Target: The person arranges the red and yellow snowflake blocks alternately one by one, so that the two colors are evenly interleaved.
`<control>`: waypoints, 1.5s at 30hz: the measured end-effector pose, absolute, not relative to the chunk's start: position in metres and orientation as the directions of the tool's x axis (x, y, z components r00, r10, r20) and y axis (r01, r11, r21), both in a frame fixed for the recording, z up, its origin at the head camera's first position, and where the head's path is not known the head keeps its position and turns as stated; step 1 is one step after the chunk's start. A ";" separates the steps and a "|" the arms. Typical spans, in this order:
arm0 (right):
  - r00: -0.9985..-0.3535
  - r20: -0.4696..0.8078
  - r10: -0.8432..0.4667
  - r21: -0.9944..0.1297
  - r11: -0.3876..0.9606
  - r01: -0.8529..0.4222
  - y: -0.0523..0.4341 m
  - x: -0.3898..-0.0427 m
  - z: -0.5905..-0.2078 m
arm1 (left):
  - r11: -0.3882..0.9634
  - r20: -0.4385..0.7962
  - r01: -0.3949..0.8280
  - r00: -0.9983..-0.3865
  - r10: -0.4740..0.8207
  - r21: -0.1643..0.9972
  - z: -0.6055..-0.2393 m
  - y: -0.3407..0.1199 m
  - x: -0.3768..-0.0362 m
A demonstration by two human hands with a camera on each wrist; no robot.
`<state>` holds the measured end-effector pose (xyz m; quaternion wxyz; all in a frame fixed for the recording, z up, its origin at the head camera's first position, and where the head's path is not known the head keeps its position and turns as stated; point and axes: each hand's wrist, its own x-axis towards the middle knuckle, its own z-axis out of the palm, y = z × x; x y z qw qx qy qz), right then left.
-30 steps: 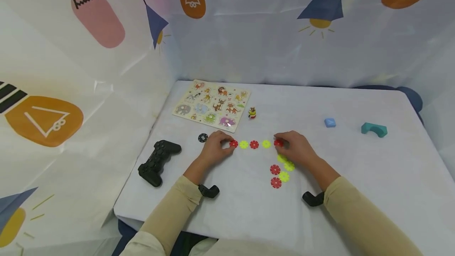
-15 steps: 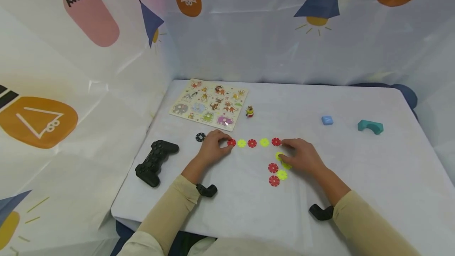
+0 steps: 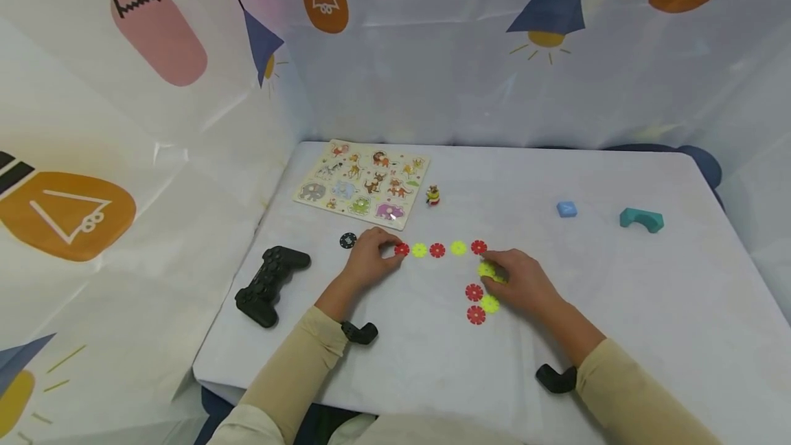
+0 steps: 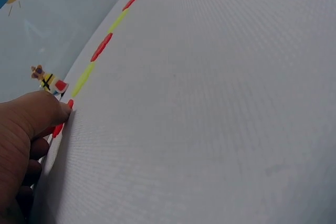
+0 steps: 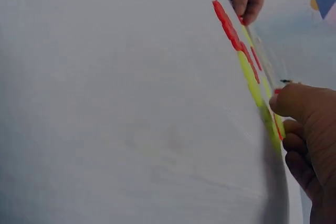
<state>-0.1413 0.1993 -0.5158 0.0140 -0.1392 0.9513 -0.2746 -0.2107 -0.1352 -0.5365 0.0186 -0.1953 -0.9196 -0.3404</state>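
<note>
Flat red and yellow flower-shaped discs lie on the white table [image 3: 618, 294]. Several form a row, and more trail down from its right end. My left hand [image 3: 389, 253] pinches the red disc [image 3: 402, 249] at the row's left end; the left wrist view shows the thumb [image 4: 39, 111] against that disc's [image 4: 64, 116] edge. My right hand [image 3: 494, 273] has curled fingers on a yellow disc [image 3: 486, 268] just below the row's right-end red disc [image 3: 478, 247]. In the right wrist view the thumb [image 5: 294, 100] sits on the yellow disc [image 5: 269, 121].
A black game controller [image 3: 268, 283] lies at the left. A black chip [image 3: 348, 241], an animal puzzle board [image 3: 364, 183] and a small toy figure [image 3: 433, 195] lie behind the hands. A blue block [image 3: 566, 209] and a teal arch block [image 3: 641, 220] lie far right.
My right hand left the red disc at the row's right end and moved down and back onto the yellow disc below it. My left hand stayed on the left-end red disc.
</note>
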 end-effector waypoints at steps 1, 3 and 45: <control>-0.964 0.046 -0.262 -0.532 0.811 -0.245 0.201 -0.143 -0.515 | 0.692 0.171 0.375 -0.922 0.348 0.616 -0.537 -0.135 -0.211; -0.972 0.045 -0.229 -0.544 0.811 -0.216 0.205 -0.148 -0.514 | 0.688 0.183 0.385 -0.918 0.351 0.614 -0.538 -0.136 -0.211; -0.899 0.090 -0.428 -0.558 0.726 -0.402 0.187 -0.128 -0.518 | 0.679 0.171 0.373 -0.922 0.347 0.633 -0.540 -0.136 -0.213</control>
